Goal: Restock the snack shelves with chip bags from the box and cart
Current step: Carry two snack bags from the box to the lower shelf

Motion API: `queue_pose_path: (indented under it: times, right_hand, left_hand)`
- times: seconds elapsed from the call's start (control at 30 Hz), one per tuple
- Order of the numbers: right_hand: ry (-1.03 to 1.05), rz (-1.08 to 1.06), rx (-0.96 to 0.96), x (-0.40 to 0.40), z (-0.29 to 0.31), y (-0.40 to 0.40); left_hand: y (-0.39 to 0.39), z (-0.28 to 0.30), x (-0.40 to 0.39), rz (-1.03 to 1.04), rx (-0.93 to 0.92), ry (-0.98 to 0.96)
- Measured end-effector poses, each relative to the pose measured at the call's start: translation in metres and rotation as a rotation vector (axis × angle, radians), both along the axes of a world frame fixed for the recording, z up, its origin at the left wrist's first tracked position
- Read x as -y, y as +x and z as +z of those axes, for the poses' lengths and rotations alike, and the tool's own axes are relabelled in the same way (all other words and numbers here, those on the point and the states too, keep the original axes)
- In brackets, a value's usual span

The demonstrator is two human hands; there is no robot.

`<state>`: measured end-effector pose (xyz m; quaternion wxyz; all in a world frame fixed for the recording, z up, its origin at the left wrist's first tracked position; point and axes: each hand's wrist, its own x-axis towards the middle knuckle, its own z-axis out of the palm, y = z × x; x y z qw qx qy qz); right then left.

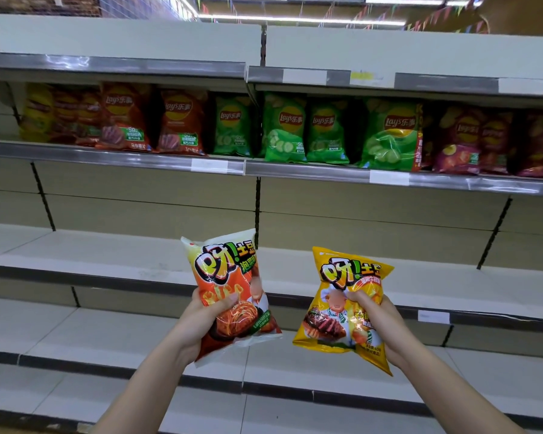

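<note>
My left hand (pixel 201 321) grips an orange and white chip bag (pixel 229 277) by its lower left side, holding it upright. My right hand (pixel 380 321) grips a yellow chip bag (pixel 345 283) by its right side, also upright. Both bags hang in the air in front of the bare white shelves (pixel 123 255), at about the height of the middle one. The two bags are apart, a hand's width between them.
The shelf above (pixel 295 169) holds a row of chip bags: yellow and red ones (pixel 123 117) at the left, green ones (pixel 326 130) in the middle, purple-red ones (pixel 464 139) at the right. Three lower shelves (pixel 76 333) step out toward me.
</note>
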<state>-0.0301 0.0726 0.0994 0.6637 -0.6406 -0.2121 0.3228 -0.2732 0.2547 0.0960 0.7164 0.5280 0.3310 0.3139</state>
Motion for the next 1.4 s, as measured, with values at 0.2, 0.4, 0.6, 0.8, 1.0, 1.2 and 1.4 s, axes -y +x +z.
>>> queue_pose_path:
  times: [0.2, 0.4, 0.6, 0.8, 1.0, 1.2, 1.4]
  right_hand:
    - [0.011, 0.005, -0.013, 0.0, 0.002, 0.004]
    - [0.006, 0.011, 0.029, -0.002, 0.005, 0.0]
    - [-0.013, 0.002, 0.202, -0.009, 0.005, -0.008]
    - [-0.033, -0.003, 0.297, -0.018, 0.0, -0.016]
    - [-0.015, 0.03, 0.329, -0.036, -0.002, -0.027]
    - [0.005, 0.122, 0.328, -0.069, 0.005, -0.046]
    - [0.056, 0.193, 0.346, -0.11, 0.015, -0.074]
  left_hand:
    - [-0.002, 0.0, -0.007, 0.002, -0.028, -0.01]
    - [-0.003, 0.002, -0.007, -0.039, -0.061, 0.003]
    - [-0.011, 0.004, -0.01, -0.083, -0.135, 0.049]
    - [-0.02, -0.002, -0.018, 0.031, -0.118, 0.046]
    - [-0.033, -0.005, -0.029, 0.101, -0.092, 0.059]
    - [-0.063, 0.002, -0.045, 0.087, -0.086, 0.102]
    - [-0.1, 0.013, -0.075, 0.092, -0.036, 0.167]
